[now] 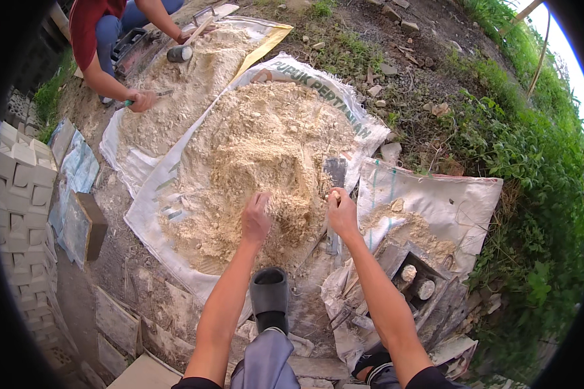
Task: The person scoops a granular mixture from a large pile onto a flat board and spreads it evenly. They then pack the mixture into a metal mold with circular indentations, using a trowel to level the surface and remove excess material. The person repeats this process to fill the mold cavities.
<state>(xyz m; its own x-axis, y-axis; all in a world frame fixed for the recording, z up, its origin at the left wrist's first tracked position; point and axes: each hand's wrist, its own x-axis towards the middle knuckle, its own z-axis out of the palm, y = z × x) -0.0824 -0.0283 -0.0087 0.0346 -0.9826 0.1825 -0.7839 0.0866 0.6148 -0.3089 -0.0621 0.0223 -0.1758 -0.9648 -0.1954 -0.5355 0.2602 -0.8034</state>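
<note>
A broad heap of pale yellowish, crumbly sand-like material [240, 142] lies on a white woven sack [156, 194]. My left hand [256, 219] is at the near side of the heap, its fingers stretched into the loose material, the tips partly hidden. At the heap's right edge my right hand [344, 212] is closed; a small pale bit shows at its thumb, but what it grips is unclear. Just beyond that hand lies a flat grey blade-like piece [335, 171]. A grey strip [333, 241] shows on its near side.
Another person [110, 58] crouches at the far left, holding a green-handled tool, beside a second heap and a black-headed mallet [179, 54]. A wooden mould box [414, 279] stands near right. Stacked pale blocks [23, 194] line the left; plants [519, 162] grow at right.
</note>
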